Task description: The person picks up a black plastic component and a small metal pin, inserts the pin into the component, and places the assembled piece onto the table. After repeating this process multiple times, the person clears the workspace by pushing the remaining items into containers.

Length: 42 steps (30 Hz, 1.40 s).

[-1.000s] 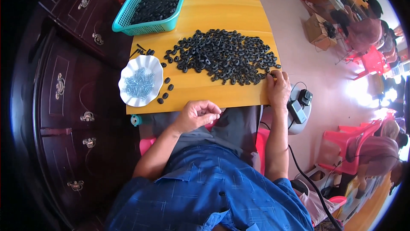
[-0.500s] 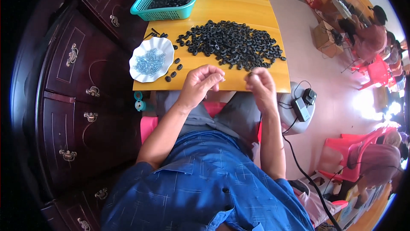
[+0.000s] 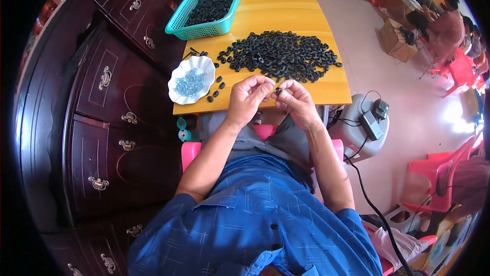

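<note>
Just in front of the table's near edge, my two hands are nearly touching, fingertips to fingertips. My right hand pinches a small black oval part between thumb and fingers. Closed in a pinch beside it, my left hand holds something too small or too hidden to name. Beyond them spreads a heap of similar black parts. To the left stands a white scalloped dish of tiny pale-blue, clear-looking pieces. Several loose black parts lie between dish and hands.
A teal basket full of black parts sits at the back left of the yellow wooden table. Dark drawers line the left. On the right, a grey stool bears black devices with cables. Other people sit farther off.
My right hand has moved left with the black part, up to my left hand. The whole view has shifted slightly, and a person's arm now shows beyond the basket.
</note>
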Each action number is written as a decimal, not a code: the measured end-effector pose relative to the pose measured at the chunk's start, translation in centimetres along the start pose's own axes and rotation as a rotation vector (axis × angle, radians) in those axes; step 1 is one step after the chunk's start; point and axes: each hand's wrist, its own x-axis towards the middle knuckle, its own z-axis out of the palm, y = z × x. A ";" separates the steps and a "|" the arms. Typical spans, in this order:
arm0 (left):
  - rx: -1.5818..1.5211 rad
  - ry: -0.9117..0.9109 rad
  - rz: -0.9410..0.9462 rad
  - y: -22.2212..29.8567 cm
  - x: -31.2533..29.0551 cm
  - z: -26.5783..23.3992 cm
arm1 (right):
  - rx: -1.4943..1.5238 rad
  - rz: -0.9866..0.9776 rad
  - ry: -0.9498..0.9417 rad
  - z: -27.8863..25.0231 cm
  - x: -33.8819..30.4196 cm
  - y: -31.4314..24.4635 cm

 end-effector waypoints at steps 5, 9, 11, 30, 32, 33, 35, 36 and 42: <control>0.135 0.024 0.103 -0.8 0.4 0.6 | -0.064 0.000 0.015 0.3 0.1 -0.2; 0.363 0.002 0.283 -0.6 0.8 1.1 | -0.056 0.006 0.034 -0.7 0.0 -0.4; 0.254 -0.037 0.284 -0.6 0.9 1.3 | -0.044 -0.007 0.045 -1.1 0.0 -0.9; 1.110 -0.047 0.462 -6.0 2.7 0.2 | 0.067 -0.128 0.226 -2.7 0.3 -3.3; 1.099 -0.040 0.458 -6.0 2.7 0.0 | 0.050 -0.127 0.214 -2.7 0.4 -3.2; 1.079 -0.037 0.456 -5.9 2.7 0.0 | 0.052 -0.125 0.208 -2.7 0.5 -3.1; 1.081 -0.040 0.445 -5.8 3.0 0.3 | 0.060 -0.118 0.202 -2.5 0.6 -3.0; 1.079 -0.047 0.434 -5.6 3.2 0.4 | 0.059 -0.118 0.196 -2.6 0.6 -3.0; 1.109 -0.153 0.285 -5.4 4.1 0.2 | 0.044 -0.093 0.228 -1.9 0.3 -3.2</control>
